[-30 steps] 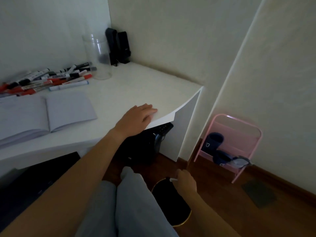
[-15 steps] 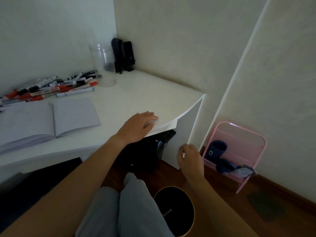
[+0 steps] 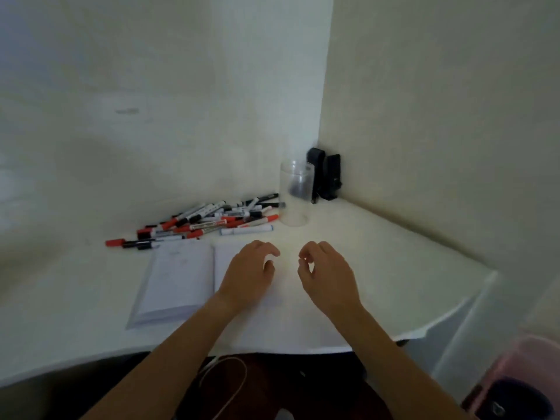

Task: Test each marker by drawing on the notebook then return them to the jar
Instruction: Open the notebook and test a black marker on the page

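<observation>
White desk (image 3: pixel 378 268) held unreturned markers (image 3: pixel 212 219) beside the jar (image 3: pixel 296 195); your left hand (image 3: pixel 248 274) and right hand (image 3: pixel 325 274) hovered, fingers loosely curled, holding nothing.

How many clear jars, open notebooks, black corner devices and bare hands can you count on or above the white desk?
Clear plastic jar: 1
Open white paper notebook: 1
Black upright devices: 2
Bare hands, left hand and right hand: 2
Total: 6
</observation>
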Tool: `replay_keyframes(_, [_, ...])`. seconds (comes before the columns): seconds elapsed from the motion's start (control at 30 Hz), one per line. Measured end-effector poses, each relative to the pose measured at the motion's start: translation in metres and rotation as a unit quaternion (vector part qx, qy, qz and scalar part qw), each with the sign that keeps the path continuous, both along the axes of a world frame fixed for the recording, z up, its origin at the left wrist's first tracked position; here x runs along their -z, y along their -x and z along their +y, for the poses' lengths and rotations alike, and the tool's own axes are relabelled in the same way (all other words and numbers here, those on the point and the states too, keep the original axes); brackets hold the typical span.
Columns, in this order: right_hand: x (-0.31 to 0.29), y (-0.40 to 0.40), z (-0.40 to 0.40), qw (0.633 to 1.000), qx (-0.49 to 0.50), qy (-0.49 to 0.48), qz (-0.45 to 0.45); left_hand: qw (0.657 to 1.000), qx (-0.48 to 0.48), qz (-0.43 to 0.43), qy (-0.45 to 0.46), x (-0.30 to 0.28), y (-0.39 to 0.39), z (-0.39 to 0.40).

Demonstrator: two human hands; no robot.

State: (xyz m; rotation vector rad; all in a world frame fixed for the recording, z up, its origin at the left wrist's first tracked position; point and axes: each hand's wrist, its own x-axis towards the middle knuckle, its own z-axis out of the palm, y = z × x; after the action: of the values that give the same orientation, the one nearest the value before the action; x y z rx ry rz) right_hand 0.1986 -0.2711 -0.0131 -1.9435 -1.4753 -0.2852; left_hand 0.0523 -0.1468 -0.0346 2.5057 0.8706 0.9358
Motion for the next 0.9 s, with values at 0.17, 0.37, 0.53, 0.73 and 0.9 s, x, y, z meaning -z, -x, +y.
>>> replay_keyframes(0.17, [0.012, 0.050, 0.091, 0.995, -0.088, 0.040, 0.003, 0.989, -0.143, -0.003, -0.022, 0.006, 0.064, 0.069])
replay_keyframes(0.37, [0.032, 0.079, 0.172, 0.979, -0.191, 0.069, -0.004, 0.958, -0.281, -0.023, -0.051, 0.013, 0.119, 0.134])
replay_keyframes(0.53, [0.051, 0.078, 0.192, 0.974, -0.215, 0.069, -0.011, 0.938, -0.341, 0.033, -0.062, 0.030, 0.137, 0.158])
replay_keyframes(0.73, [0.057, 0.074, 0.193, 0.974, -0.223, 0.047, -0.001, 0.936, -0.328, 0.052, -0.113, 0.035, 0.136, 0.167])
replay_keyframes(0.9, [0.057, 0.075, 0.193, 0.973, -0.227, 0.032, 0.000, 0.943, -0.312, 0.053, -0.105, 0.036, 0.131, 0.173])
